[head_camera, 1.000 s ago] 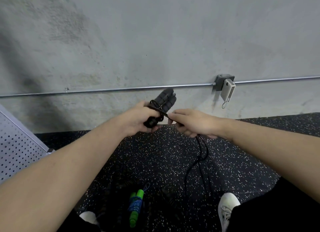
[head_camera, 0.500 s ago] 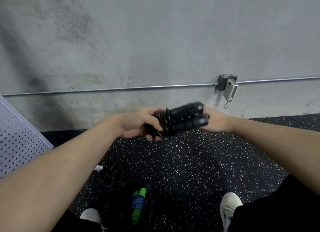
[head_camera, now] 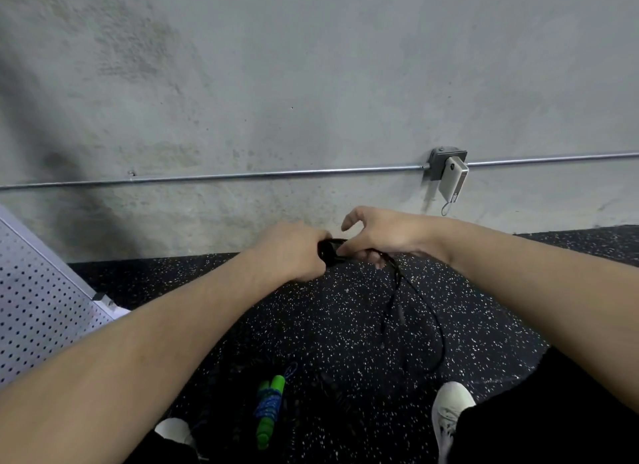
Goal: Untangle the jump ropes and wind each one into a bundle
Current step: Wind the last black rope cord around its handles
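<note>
Both of my hands are out in front of me, close together above the far edge of the speckled black floor [head_camera: 311,325] where it meets the concrete wall [head_camera: 311,83]. My left hand [head_camera: 290,251] is curled tight around the black jump rope handles [head_camera: 326,251], of which only a dark end shows between my fingers and the other hand. My right hand [head_camera: 383,235] sits just beside it, touching the same bundle: the thumb and lower fingers press against the black cord there, while the forefinger is lifted and bent free above. From under the right hand the black jump rope cord [head_camera: 439,332] hangs down in a long loose loop toward the near edge of the floor, ending near my right shoe [head_camera: 449,411]. Whether the right hand actually pinches the cord or only rests on it I cannot tell for certain, though the lower fingers are curled about it. Down by the near edge of the floor, between my feet, lies the green-handled jump rope [head_camera: 269,408], its blue cord wound around the handles into a bundle. My left shoe [head_camera: 174,429] shows just beside it. A perforated white panel [head_camera: 38,308] stands at the left edge of the floor, and a metal conduit [head_camera: 242,176] runs along the wall to a grey junction box [head_camera: 441,159] with a white device [head_camera: 454,180] hanging from it.
</note>
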The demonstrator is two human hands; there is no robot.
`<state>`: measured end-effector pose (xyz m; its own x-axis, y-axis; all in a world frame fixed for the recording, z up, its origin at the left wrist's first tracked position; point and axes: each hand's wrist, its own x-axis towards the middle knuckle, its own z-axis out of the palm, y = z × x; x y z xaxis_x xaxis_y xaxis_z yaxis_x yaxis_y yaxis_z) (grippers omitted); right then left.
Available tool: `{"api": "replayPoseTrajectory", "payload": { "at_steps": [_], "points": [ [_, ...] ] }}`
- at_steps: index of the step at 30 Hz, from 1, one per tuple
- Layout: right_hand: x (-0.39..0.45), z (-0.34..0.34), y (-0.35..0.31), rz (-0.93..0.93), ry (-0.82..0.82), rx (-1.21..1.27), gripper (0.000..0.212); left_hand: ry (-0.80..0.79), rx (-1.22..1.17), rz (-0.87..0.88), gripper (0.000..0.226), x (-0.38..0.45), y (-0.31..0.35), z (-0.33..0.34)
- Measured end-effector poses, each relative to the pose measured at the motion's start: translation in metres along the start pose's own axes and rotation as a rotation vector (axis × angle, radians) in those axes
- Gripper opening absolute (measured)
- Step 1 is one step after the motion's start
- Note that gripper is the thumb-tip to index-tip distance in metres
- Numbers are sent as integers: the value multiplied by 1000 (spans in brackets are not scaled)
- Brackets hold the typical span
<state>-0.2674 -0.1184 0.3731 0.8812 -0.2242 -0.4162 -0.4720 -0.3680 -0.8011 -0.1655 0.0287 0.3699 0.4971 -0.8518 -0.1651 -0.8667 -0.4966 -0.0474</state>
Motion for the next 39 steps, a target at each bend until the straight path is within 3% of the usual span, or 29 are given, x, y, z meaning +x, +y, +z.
{"api": "replayPoseTrajectory", "payload": {
  "at_steps": [2,6,9,13,17,21,23,24,26,28,33,37,39],
  "points": [
    [-4,1,-2,53,-41,58,41,21,-182,-63,53,4,-11,1],
    [-15,3,12,5,-200,-121,20,16,-1066,-298,60,8,-42,4],
    [-14,1,24,-103,-165,-266,15,24,-1588,-368,48,7,-60,-2],
    [-12,-2,31,-153,-88,-273,14,-39,-1951,-297,18,-4,-52,-7],
    [-10,-5,39,-171,-34,-347,18,-49,-2138,-199,15,-19,-45,-14],
    [-14,-11,42,-155,-5,-492,16,-374,-1914,55,50,-29,-39,-12],
    [-17,-16,39,-175,-7,-462,11,-556,-1694,128,53,-30,-33,-9],
    [-15,-19,38,-178,16,-506,19,-617,-1573,141,52,-30,-30,-8],
    [-10,-20,34,-182,69,-660,20,-675,-1341,134,51,-26,-22,-6],
    [-6,-20,29,-157,87,-686,20,-658,-1132,103,49,-21,-16,-3],
    [-2,-25,18,-97,164,-429,21,-537,-682,18,48,-11,-6,9],
    [-9,-23,4,-182,163,-273,24,-474,-545,-45,47,-7,-3,21],
    [-12,-24,0,-196,170,-162,23,-379,-508,-94,59,-4,-3,25]
  ]
}}
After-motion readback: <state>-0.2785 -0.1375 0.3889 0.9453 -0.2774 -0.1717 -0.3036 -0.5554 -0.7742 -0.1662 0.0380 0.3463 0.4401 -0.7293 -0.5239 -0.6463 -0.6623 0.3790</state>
